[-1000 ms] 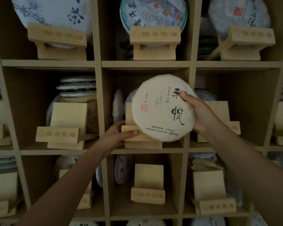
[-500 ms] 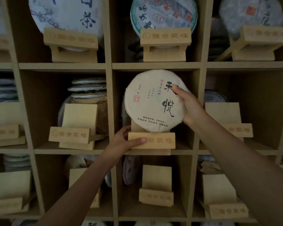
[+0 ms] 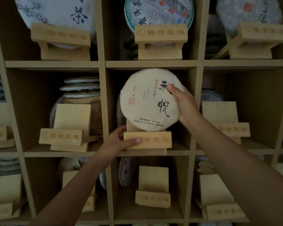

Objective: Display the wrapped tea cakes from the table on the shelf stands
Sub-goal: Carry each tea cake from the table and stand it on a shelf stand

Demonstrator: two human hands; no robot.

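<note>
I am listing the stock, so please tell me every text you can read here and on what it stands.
"天悦": large black brush characters on the cream tea cake, partly behind the right hand.
"茶": blue character on the top-left tea cake.
Engraved characters on the wooden stand that the left hand grips: too faint to read.
Small print and red seal on the cream cake: too small.

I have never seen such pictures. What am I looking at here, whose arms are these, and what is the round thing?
The camera sits on a person's head, looking forward and down at a wooden shelf with many compartments. The arms are that person's own. The right hand holds a round tea cake wrapped in cream paper, setting it against a pale wooden display stand in the middle compartment. The left hand grips that stand's left end. Other compartments hold similar stands, some with cakes.
</note>
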